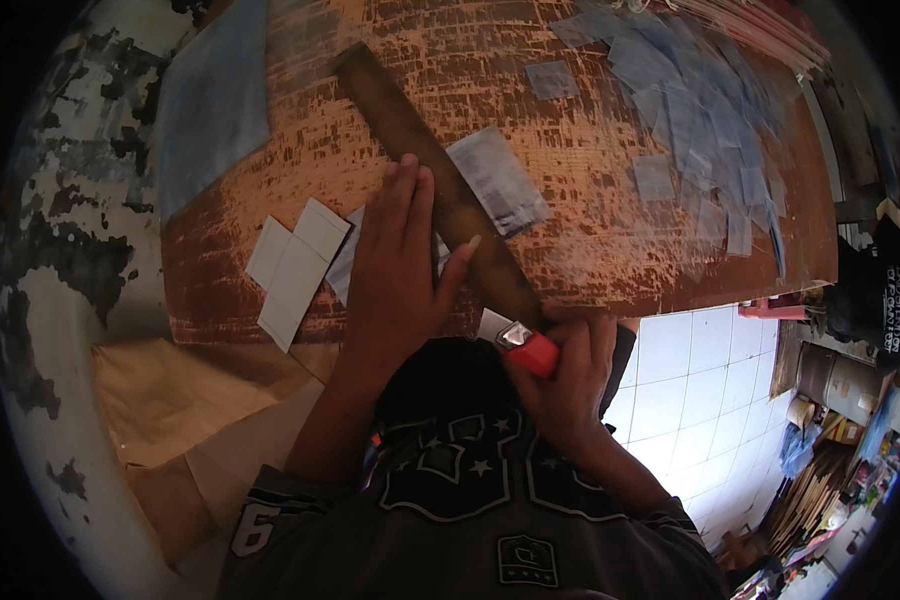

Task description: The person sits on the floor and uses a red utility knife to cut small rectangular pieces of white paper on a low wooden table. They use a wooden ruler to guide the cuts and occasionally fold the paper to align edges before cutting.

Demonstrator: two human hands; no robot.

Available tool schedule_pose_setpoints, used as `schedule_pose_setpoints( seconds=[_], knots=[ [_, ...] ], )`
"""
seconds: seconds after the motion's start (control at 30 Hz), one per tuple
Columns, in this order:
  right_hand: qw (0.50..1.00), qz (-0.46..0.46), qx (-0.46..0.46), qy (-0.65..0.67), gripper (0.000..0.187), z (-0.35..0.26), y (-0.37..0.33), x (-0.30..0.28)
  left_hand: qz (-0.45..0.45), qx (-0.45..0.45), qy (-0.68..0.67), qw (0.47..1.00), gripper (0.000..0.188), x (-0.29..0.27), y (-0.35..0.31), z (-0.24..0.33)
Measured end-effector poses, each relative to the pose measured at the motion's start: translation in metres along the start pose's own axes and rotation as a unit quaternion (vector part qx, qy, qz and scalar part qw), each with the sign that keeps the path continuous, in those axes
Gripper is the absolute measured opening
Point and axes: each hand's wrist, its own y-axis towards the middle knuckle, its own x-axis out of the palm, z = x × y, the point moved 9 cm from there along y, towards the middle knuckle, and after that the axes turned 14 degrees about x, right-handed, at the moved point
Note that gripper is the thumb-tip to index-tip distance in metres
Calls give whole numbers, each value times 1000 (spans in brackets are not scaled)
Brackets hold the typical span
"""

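A long dark ruler-like strip (430, 160) lies slantwise over a clear plastic sheet (498, 178) on the worn table. My left hand (395, 245) rests flat beside the strip, fingers stretched out, its thumb on the strip and part of the sheet under the palm. At the strip's near end, by the table's front edge, my right hand (575, 375) is closed round a red-handled cutter (532, 350) with a metal collar and a broad pale blade. Left of my left hand lie white rectangular card pieces (300, 262), partly overlapping.
Many small clear plastic squares (680, 100) are heaped at the far right of the scratched brown table (310, 90). A large bluish plastic sheet (213, 110) lies at the far left. Brown paper (200, 395) sits below the left edge. A peeling wall (70, 230) stands close on the left.
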Motion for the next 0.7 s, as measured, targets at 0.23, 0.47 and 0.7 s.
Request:
schedule_pose_setpoints(
  seconds=[0.23,0.47,0.7],
  knots=[
    [1000,-13,10,-4,49,1,-1,1,-44,14,15,999,87,-1,0,-2],
    [1000,-7,6,-8,51,0,1,1,-58,10,27,998,94,2,0,-1],
    [1000,-18,17,-10,51,3,1,2,-74,-2,28,997,97,6,-3,-4]
  ],
)
